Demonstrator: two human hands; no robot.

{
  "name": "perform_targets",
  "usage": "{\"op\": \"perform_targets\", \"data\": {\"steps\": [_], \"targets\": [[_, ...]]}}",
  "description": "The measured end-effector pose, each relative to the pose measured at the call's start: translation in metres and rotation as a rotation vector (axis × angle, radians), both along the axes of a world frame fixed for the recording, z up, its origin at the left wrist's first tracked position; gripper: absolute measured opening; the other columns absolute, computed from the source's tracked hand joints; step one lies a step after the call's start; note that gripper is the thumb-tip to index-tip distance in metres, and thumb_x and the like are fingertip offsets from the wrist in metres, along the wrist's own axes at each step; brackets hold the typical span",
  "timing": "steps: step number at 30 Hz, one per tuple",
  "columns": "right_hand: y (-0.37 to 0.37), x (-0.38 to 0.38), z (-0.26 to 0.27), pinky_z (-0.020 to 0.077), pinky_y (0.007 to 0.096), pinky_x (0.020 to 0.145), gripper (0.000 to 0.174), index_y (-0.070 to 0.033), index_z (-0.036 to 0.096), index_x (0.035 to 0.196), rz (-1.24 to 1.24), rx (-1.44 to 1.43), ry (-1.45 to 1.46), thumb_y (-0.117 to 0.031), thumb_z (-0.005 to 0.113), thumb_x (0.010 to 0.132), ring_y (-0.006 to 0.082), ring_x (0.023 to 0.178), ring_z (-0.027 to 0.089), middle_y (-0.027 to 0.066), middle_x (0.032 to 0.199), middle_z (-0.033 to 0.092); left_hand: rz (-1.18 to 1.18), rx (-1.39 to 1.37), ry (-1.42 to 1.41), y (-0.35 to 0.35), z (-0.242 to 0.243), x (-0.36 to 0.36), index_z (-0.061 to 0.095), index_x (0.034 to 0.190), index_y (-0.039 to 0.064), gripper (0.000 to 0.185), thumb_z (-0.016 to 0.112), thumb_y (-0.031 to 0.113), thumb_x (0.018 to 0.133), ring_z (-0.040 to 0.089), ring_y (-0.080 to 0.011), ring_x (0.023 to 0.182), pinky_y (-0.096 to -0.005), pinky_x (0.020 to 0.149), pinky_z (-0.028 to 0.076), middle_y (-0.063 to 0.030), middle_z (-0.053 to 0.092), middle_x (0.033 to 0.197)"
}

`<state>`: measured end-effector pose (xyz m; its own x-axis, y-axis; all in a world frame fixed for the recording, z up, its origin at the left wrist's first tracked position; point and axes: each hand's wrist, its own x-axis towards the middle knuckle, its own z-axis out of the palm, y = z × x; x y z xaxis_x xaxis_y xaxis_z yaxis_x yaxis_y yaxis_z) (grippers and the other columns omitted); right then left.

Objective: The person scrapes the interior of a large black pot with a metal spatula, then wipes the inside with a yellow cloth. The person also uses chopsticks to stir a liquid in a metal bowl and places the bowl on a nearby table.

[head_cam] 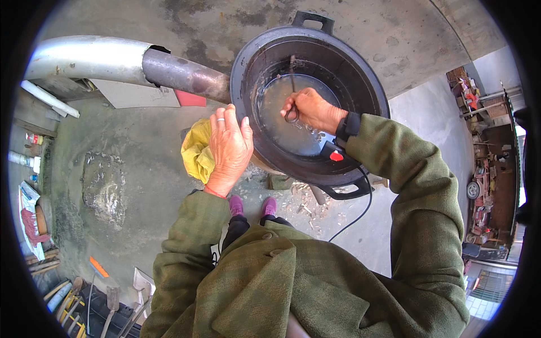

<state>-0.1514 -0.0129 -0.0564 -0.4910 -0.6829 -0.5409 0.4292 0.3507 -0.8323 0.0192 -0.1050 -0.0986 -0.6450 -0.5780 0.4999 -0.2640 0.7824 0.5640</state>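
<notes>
A deep black metal pot [359, 80] with two side handles stands before me, cloudy liquid [279, 131] in its bottom. My right hand [315, 107] is over that liquid, inside the pot, gripping a thin dark metal rod [292, 69]. The rod has a ring-like loop by my fingers, and its other end points to the pot's far wall. Small pieces [315, 133] show in the liquid below my wrist; I cannot tell what they are. At the pot's left rim is my left hand [230, 145], back upward, thumb apart, nothing visible in it. Beside it lies a yellow plastic bag [196, 152].
A stovepipe [186, 76] runs left from beside the pot. A black cable [359, 209] hangs from near my right wrist. Wood scraps [310, 207] litter the floor below the pot. Shovels [112, 300] and a broom [99, 267] stand at lower left.
</notes>
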Motion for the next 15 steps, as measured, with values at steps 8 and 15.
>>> {"op": "perform_targets", "data": {"steps": [8,15], "targets": [[-0.012,-0.002,-0.005,0.0482,0.029,0.061,0.027,0.005,0.049,0.071,-0.222,-0.124,-0.032,0.005,0.029,0.089,0.0258,0.076,0.06,0.0141,0.074,0.055,0.003,-0.005,-0.011,-0.001,0.0,0.0,0.044,0.114,-0.007,0.037,0.055,0.014,0.084,0.047,-0.0392,0.093,-0.0467,0.079,0.04,-0.0235,0.048,0.102],[-0.012,-0.008,-0.009,0.0498,0.0313,0.059,0.024,0.008,0.047,0.071,-0.046,-0.046,-0.119,0.008,0.028,0.087,0.0269,0.072,0.061,0.015,0.075,0.052,0.005,0.005,-0.017,0.0,0.0,0.001,0.045,0.113,-0.007,0.037,0.055,0.014,0.084,0.047,-0.0394,0.093,-0.0466,0.08,0.04,-0.0236,0.049,0.102]]}}
